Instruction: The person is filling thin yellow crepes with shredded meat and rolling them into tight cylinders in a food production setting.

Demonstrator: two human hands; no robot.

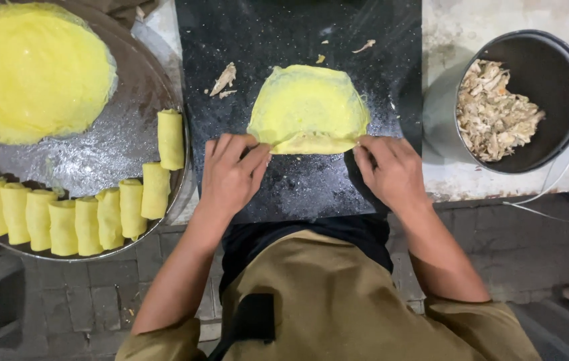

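A thin yellow crepe (308, 103) lies on a black board (298, 40), its near edge folded up over a filling that is hidden. My left hand (231, 172) pinches the fold's left corner. My right hand (391, 170) pinches the fold's right corner. Both hands rest on the board at the crepe's near edge.
A round metal tray (110, 144) at the left holds a stack of flat yellow crepes (30, 70) and several finished rolls (90, 214). A dark pot (551, 67) with shredded filling (495, 113) stands at the right. Scraps of filling (224, 79) lie on the board. A white cable (558, 210) trails at the right.
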